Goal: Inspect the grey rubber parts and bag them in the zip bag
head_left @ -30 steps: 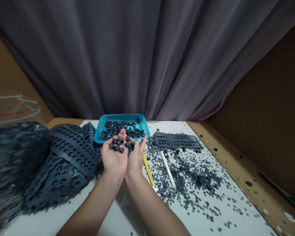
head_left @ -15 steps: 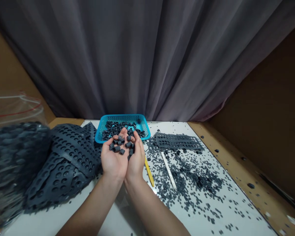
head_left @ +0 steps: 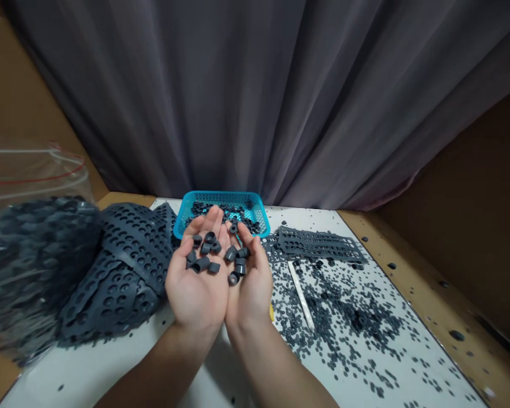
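My left hand (head_left: pixel 198 289) and my right hand (head_left: pixel 249 289) are cupped side by side, palms up, in front of the blue basket. Several small black rubber caps (head_left: pixel 202 263) rest in the left palm. The right palm bears more black rubber caps (head_left: pixel 240 262), some showing a round hole at the end. Behind my fingertips stands the blue plastic basket (head_left: pixel 264 225), with many similar black pieces inside. My fingers hide part of its near side.
At left, a zip bag (head_left: pixel 38 249) full of black pieces stands by perforated black rubber sheets (head_left: pixel 123 266). On the right lie a perforated strip (head_left: pixel 318 245), a white stick (head_left: pixel 301 297) and scattered black discs (head_left: pixel 357 317). A yellow tool (head_left: pixel 272 313) is mostly hidden.
My cupped hands have opened wider and tilted toward me, showing more of the caps. The whole view has shifted slightly, and my right hand now covers most of the yellow tool.
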Motion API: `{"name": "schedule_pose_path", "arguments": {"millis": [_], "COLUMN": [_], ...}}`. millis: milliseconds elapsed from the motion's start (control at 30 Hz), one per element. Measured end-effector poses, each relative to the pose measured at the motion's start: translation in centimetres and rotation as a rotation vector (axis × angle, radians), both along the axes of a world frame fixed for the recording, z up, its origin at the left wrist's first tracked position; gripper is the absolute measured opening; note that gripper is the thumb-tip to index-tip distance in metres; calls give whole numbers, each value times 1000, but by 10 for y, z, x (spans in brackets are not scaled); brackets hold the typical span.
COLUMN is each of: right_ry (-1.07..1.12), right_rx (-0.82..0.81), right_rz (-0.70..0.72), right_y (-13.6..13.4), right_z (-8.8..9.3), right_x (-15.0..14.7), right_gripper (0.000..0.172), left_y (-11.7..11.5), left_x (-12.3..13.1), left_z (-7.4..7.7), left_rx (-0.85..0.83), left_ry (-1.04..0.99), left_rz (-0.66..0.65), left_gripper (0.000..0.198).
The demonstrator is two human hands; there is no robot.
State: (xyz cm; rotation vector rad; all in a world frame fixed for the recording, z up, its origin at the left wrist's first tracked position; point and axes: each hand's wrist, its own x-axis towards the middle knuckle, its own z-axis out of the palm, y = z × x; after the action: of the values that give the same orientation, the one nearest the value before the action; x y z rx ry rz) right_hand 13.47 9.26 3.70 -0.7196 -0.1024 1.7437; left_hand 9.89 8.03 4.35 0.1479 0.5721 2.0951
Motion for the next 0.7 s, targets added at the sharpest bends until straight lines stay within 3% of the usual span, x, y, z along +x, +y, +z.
{"name": "schedule_pose_path", "arguments": {"millis": [200, 367, 700], "right_ry": [10, -97, -81], "right_rx": [28, 15, 122], "right_rz": [-23, -49, -105], "right_y": [-1, 3, 4], "right_z": [9, 8, 4], "right_x": [0, -2, -3], "right_gripper": [33, 31, 30], "left_y": [0, 5, 7], "left_x": [-2, -6, -6], "left_z": [7, 1, -2], "left_rx": [-25, 40, 130], "left_ry": [-38, -43, 25], "left_rz": [5, -44, -106], "left_gripper": [30, 33, 40]}}
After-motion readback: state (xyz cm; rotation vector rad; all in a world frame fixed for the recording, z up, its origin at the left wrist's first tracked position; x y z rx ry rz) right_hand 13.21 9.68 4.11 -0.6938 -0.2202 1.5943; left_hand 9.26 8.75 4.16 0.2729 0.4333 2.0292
